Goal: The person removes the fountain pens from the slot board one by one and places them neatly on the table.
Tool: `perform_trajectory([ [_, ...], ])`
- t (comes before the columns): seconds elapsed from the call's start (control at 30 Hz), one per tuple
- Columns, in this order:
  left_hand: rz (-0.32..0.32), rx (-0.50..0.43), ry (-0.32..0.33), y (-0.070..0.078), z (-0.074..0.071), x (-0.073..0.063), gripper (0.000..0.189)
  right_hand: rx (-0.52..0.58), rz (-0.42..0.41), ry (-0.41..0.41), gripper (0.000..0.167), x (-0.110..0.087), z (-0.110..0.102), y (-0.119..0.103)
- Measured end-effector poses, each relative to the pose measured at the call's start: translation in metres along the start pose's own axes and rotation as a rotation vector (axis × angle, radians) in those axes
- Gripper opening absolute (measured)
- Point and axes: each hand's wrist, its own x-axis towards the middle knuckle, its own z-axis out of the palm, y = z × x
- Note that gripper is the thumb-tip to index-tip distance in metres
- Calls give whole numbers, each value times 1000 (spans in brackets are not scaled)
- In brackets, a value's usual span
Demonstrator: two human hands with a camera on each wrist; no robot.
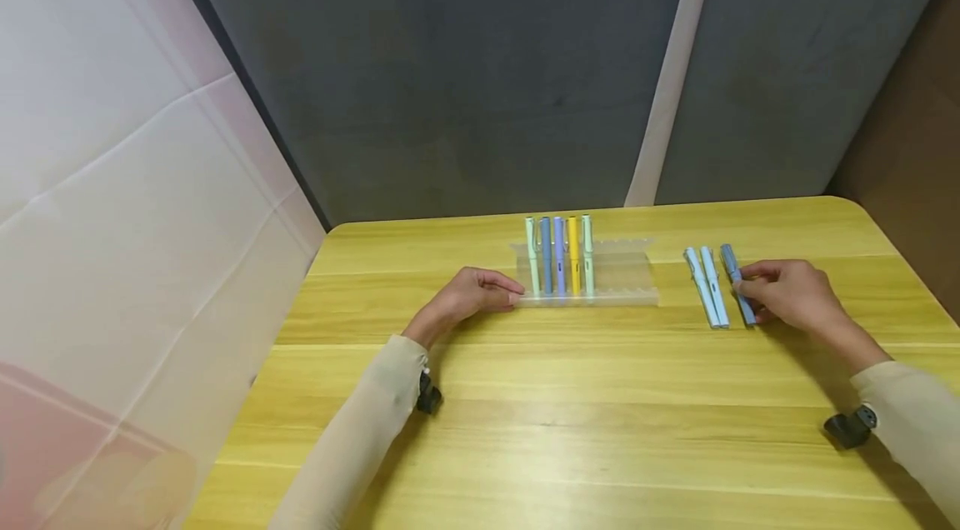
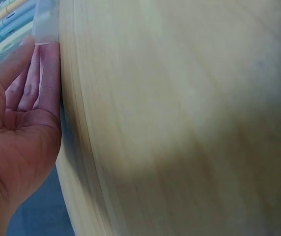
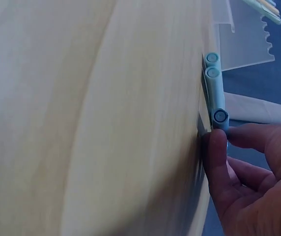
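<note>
A clear plastic pen rack (image 1: 626,270) stands near the table's far edge, with several capped pens upright in its left half: pale green, blue, purple, yellow and another pale green pen (image 1: 588,255). My left hand (image 1: 472,294) holds the rack's left end between thumb and fingers; the left wrist view shows the fingertips at the clear end piece (image 2: 47,24). On the right, my right hand (image 1: 798,294) pinches a grey-blue pen (image 1: 729,262) low on the table. Left of it lie two light blue pens (image 1: 701,288) side by side. The right wrist view shows their round ends.
The wooden table (image 1: 540,413) has its far edge against a dark grey panel (image 1: 450,80) with a pale strip (image 1: 675,63). A white sheet (image 1: 135,180) hangs at the left, and a brown surface (image 1: 915,130) rises at the right.
</note>
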Motion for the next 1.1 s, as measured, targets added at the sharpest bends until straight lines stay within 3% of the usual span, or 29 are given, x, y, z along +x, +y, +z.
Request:
perform_trajectory([
  [0.33,7,14,4,-2,0,-1,19,-170,-107,72,48,1,14,-7],
  [0.67,1,30,14,-1,1,-1,19,-154,-95,78,49,1,15,-8],
  [0.9,-4,20,6,2,-1,0,18,-246,-160,241,46,3,17,-22],
  [1.1,-15,8,-1,3,0,1,19,-188,-283,361,34,7,37,-49],
])
